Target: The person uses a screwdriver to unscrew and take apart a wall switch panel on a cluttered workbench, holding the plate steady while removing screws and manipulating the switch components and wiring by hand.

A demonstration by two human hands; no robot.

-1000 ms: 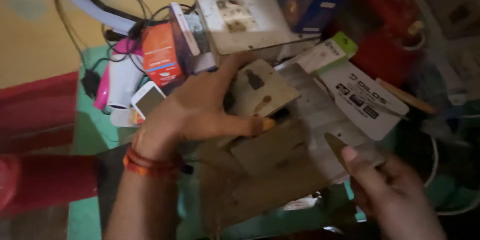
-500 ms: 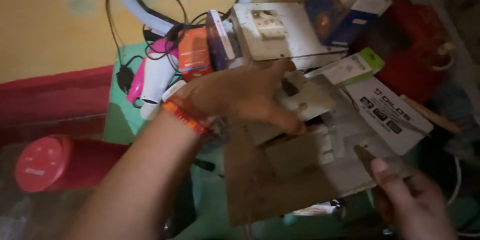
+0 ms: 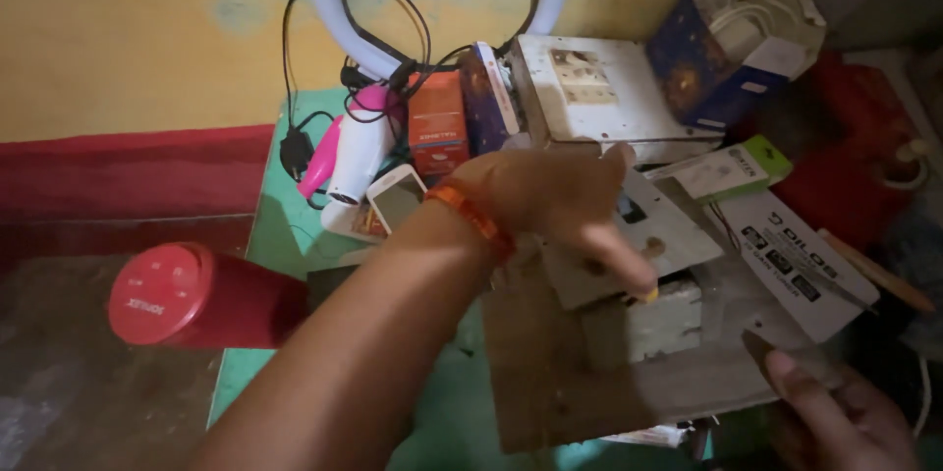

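Reaching over the cluttered bench (image 3: 295, 225), the left hand (image 3: 550, 201) rests spread, grip released, on a grey switch plate (image 3: 648, 235) atop a board (image 3: 560, 373); the right hand (image 3: 845, 417) pinches the board's edge.

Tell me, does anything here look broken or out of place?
Yes. The grey switch plate under the left hand sits tilted and loose over its box, not fastened flat. Boxes and cables are piled untidily behind.

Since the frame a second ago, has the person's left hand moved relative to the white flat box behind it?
Yes. The left hand has shifted right and toward the white flat box, its fingers now stretched over the grey switch plate.
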